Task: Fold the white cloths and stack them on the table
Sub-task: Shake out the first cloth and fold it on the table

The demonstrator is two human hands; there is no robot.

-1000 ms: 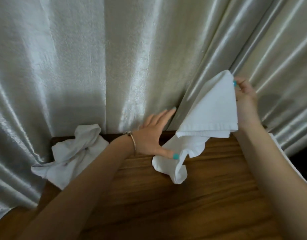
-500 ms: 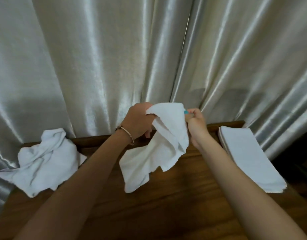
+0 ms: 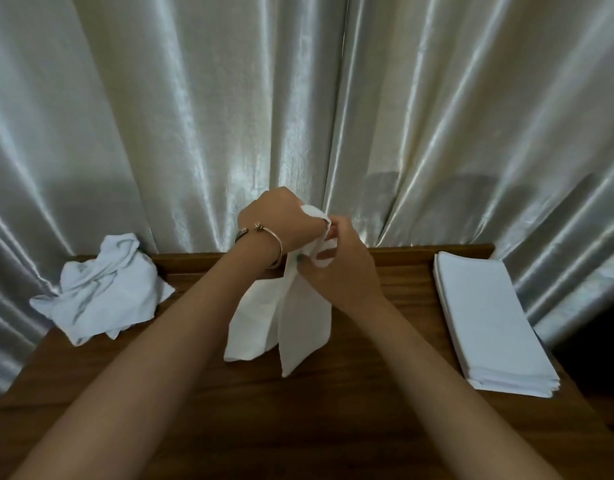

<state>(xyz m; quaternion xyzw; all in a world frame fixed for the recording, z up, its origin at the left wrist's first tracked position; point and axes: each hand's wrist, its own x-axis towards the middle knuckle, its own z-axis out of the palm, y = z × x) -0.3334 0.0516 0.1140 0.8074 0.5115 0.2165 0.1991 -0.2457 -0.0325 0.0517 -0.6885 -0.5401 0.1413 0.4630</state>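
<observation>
White cloth hangs above the table at centre as we grip its top edge with left hand and right hand. Folded stack sits at three o'clock; crumpled pile at nine o'clock awaits folding.

Perhaps a hotel room: satin curtains, wooden table.

Your left hand and right hand pinch the top of a limp white cloth above the brown wooden table; a crumpled white cloth pile lies left; a neat stack of folded white cloths lies right.
</observation>
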